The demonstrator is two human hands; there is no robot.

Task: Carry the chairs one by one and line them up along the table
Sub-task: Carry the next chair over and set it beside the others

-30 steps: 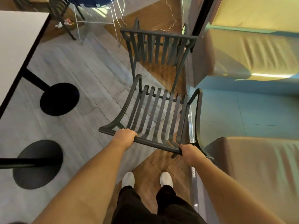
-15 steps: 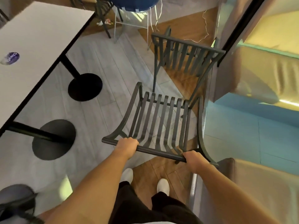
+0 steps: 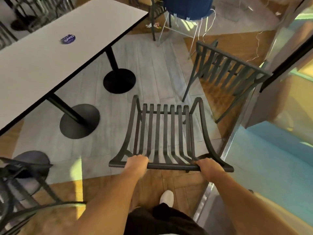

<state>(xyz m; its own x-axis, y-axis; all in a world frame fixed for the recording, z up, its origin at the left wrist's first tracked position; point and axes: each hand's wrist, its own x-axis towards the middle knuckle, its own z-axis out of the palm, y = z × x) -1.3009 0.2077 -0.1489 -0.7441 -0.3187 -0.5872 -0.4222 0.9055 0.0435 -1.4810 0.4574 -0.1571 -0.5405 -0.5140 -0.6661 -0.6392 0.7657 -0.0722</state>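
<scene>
Both hands on the chair now: left hand and right hand, fingers clamped round its top rail, the chair just ahead, right of the bench. A second chair waits by the wall. Purple sticker reads, perhaps, "Clay'd".

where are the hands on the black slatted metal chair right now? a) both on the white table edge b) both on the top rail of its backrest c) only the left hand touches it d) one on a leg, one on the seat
b: the left hand and right hand each grip the top rail of the black slatted metal chair, fingers curled round it.
</scene>
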